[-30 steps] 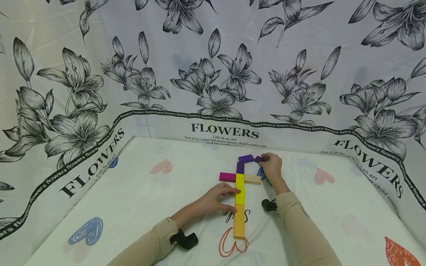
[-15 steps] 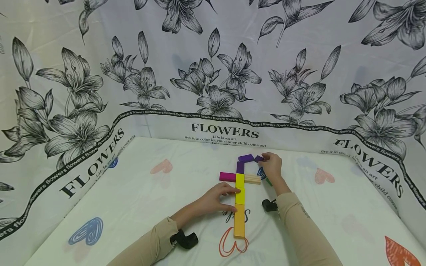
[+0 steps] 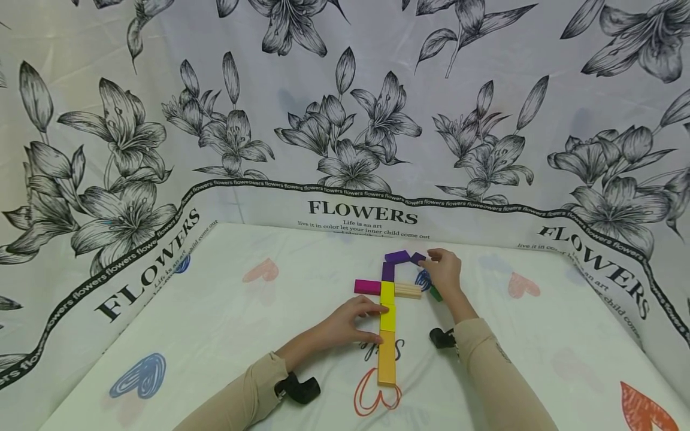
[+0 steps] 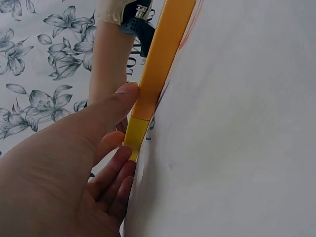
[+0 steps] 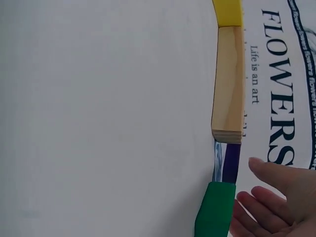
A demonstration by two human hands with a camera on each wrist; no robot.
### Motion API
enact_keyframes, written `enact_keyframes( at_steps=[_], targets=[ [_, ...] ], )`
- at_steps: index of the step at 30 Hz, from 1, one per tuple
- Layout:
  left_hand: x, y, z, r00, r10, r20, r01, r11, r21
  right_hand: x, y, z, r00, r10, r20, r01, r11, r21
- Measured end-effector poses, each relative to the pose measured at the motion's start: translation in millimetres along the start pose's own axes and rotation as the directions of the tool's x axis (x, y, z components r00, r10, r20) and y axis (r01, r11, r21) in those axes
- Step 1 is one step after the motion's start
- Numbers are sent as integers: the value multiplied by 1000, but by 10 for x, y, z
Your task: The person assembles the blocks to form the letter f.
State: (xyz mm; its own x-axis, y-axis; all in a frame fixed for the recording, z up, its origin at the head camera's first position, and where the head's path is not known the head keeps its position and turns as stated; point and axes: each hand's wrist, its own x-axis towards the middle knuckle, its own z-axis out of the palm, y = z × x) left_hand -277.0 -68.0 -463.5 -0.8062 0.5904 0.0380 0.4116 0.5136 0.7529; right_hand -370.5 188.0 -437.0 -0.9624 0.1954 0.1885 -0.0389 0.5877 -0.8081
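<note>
In the head view, an orange block (image 3: 386, 360) and two yellow blocks, the nearer one (image 3: 387, 319) included, form an upright line. My left hand (image 3: 345, 320) rests at their left side, thumb on the orange block and fingertips at the yellow one; the left wrist view shows the same touch. Beyond stand a dark purple block (image 3: 388, 272), a purple block (image 3: 397, 257) set at an angle, and a small dark purple block (image 3: 417, 258). My right hand (image 3: 447, 275) is beside that last block, fingers loosely spread. The right wrist view shows this hand (image 5: 291, 197) holding nothing.
A magenta block (image 3: 367, 287) and a plain wooden block (image 3: 408, 291) extend left and right from the line. A green block (image 3: 435, 293) lies partly hidden under the right hand. White sheet with printed hearts covers the table; a floral curtain (image 3: 350, 120) hangs behind it.
My right hand has let go of the small dark purple block and shifted slightly right, its fingers spreading. More of the green block shows. The left hand stays where it was.
</note>
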Motion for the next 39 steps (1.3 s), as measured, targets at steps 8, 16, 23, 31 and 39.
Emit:
enact_keyframes(
  at_steps=[8, 16, 23, 31, 39],
  targets=[
    [-5, -10, 0, 1000, -4, 0, 4, 1000, -12, -59, 77, -111, 999, -30, -12, 30, 1000, -5],
    [-1, -9, -1, 1000, 6, -4, -5, 1000, 10, -146, 86, -196, 1000, -20, -12, 20, 999, -29],
    [-9, -3, -4, 999, 35, -14, -35, 999, 19, -229, 114, -267, 1000, 27, 13, -27, 998, -52],
    [-24, 14, -5, 999, 45, -17, -44, 998, 33, -291, 140, -318, 997, 69, 28, -66, 993, -94],
    [-32, 39, -12, 999, 40, -21, -40, 999, 25, -295, 140, -329, 998, 66, 24, -64, 994, -93]
  ],
)
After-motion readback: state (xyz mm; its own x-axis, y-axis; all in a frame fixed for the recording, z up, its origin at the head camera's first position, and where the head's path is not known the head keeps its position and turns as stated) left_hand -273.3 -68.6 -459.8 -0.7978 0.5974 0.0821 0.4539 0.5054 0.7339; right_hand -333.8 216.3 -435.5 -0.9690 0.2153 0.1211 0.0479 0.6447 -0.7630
